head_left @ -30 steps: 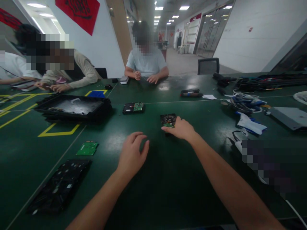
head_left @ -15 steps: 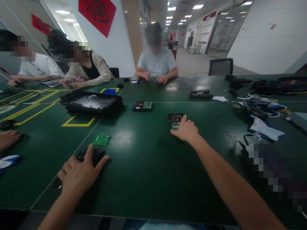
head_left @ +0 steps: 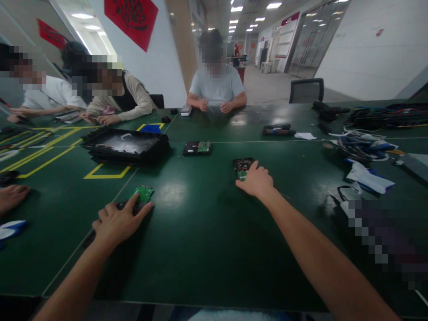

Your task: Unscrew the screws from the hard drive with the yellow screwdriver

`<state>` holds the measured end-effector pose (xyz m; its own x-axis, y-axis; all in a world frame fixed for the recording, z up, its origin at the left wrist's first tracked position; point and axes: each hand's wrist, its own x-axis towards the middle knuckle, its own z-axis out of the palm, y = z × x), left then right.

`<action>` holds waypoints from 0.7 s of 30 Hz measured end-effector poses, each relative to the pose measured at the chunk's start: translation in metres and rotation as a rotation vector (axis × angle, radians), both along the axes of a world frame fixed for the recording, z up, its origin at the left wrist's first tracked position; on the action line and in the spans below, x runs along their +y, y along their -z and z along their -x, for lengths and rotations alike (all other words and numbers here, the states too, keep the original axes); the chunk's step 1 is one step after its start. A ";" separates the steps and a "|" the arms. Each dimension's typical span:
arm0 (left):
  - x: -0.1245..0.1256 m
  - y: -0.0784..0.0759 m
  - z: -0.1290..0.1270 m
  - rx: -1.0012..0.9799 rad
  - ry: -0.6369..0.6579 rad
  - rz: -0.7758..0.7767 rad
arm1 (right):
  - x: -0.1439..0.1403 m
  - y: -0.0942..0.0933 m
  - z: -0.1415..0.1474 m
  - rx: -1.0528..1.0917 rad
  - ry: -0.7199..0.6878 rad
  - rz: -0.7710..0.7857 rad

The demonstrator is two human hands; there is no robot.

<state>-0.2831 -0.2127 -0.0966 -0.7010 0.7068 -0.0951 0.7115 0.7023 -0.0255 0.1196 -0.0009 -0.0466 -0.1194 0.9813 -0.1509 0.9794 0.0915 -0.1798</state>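
On the table (head_left: 190, 249), the left hand (head_left: 117, 221) spans a black case (head_left: 138, 207) (perhaps steadying it). Well apart, the right hand (head_left: 257, 182) clasps a drive (head_left: 241, 165).

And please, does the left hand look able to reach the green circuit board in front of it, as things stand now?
Probably yes: the left hand is right beside the green circuit board, and only its own fingers seem to overlap the board in this view.
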 end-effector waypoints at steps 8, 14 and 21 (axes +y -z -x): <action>0.029 0.000 -0.019 -0.026 0.218 0.032 | -0.004 0.001 -0.020 -0.021 0.007 0.027; 0.074 -0.004 -0.076 -0.031 0.471 -0.018 | -0.018 -0.006 -0.050 -0.068 0.033 0.072; 0.146 -0.009 -0.156 -0.065 0.784 -0.080 | -0.066 -0.025 -0.086 -0.148 -0.073 0.161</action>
